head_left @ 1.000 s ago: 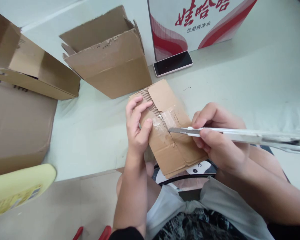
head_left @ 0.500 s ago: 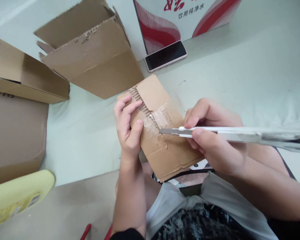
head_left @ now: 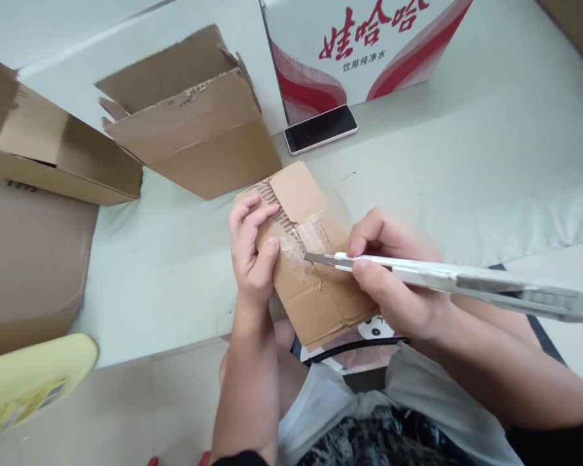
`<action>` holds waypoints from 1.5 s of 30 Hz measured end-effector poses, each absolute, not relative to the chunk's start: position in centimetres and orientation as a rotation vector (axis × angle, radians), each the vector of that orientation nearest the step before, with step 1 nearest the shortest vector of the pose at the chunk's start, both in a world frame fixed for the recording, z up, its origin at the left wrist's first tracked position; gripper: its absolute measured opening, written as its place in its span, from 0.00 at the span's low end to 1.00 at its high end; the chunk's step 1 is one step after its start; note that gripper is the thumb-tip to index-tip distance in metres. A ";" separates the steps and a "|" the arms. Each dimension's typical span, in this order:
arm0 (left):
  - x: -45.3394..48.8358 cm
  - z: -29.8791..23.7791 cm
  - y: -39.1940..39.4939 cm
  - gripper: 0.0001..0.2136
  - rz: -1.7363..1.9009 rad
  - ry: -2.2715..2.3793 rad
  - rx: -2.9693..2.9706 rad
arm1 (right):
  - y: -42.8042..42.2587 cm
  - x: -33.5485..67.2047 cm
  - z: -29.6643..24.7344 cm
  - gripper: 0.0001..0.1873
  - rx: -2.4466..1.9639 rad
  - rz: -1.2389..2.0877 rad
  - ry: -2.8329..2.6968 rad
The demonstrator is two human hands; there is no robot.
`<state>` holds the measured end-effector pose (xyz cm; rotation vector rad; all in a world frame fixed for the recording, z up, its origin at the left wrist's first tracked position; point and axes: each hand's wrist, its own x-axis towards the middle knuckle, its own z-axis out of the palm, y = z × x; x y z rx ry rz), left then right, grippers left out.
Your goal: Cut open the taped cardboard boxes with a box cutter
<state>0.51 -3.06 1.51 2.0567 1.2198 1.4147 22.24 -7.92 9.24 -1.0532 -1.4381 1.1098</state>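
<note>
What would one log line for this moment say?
left hand: grips box edge | right hand: holds knife, blade tip at tape on box | nearby: phone, open carton

Brown cardboard piece [head_left: 315,285], white knife [head_left: 447,279]

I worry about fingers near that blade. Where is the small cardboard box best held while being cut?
Probably the cardboard box by its left long edge, coming from the left, as the left hand does: fingers over the edge, thumb on top. The utility knife in the right hand meets the taped seam from the right, so that edge lies away from the blade.
</note>
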 end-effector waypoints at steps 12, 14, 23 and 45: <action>0.7 1.6 -3.2 0.19 1.413 1.239 2.047 | -8.0 22.1 8.7 0.06 -1.026 0.945 -1.583; 0.8 1.6 -3.2 0.20 1.411 1.238 2.054 | -8.2 22.0 8.2 0.09 -1.044 0.899 -1.562; 1.1 1.6 -3.2 0.19 1.452 1.221 2.041 | -7.8 21.7 9.3 0.07 -1.079 0.743 -1.812; 0.8 1.6 -3.2 0.21 1.387 1.280 2.047 | -8.2 21.4 9.6 0.03 -1.125 0.742 -1.977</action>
